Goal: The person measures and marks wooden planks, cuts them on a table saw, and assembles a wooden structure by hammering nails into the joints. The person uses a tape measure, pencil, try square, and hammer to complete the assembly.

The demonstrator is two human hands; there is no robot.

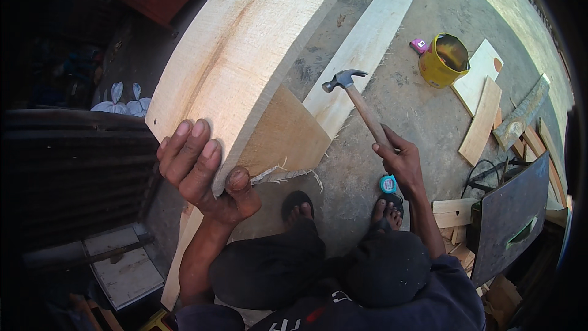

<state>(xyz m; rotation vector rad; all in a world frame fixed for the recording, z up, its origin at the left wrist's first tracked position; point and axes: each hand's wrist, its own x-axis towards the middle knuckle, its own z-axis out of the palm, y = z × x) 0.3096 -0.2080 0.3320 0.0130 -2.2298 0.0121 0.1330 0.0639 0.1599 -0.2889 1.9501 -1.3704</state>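
Note:
My left hand (211, 178) grips the near end of a wide pale wooden board (245, 43), its fingers over the top face and the thumb by the lower edge. Under that board stands a browner board (288, 129) with a ragged, splintered near edge. Another long plank (367, 37) lies on the floor and runs away to the far side. In my right hand (401, 162) is a claw hammer (367, 107), held by its wooden handle, its metal head raised over the floor and the plank's edge, touching nothing that I can see.
A yellow tin (442, 64) stands beside a pink tape measure (419, 46). A teal tape measure (388, 184) is at my right foot. Wood offcuts (481, 122) and a dark table saw top (511, 220) are on the right. Corrugated metal (79, 165) stands at the left.

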